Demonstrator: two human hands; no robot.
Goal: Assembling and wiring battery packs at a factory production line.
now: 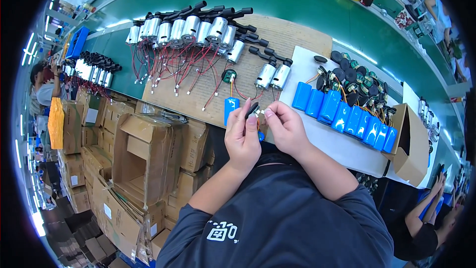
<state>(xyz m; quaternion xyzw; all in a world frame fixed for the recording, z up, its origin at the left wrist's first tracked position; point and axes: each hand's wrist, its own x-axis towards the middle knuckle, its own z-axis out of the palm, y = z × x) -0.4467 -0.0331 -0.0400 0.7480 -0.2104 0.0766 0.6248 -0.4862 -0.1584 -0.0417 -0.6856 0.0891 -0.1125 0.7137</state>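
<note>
My left hand [243, 139] is closed on a small circuit board with a black round cap [252, 110], held upright between thumb and fingers. Close beside it, my right hand [286, 128] pinches a small white wire connector [263, 112] at the board's edge; whether it is plugged in I cannot tell. Part of a blue battery pack [261, 136] shows below the fingers. Just left of my left hand lies another blue battery pack [231, 110], wired to a green round board [229, 75]. Two silver motors [265, 76] with black arms lie beyond my hands.
Many silver motors [190, 27] with red and black leads stand on a cardboard sheet [292, 34]. At right, blue battery packs [328, 106] with capped boards line a white sheet [307, 141], near an open carton [411, 144]. Cardboard boxes [144, 154] are stacked at left.
</note>
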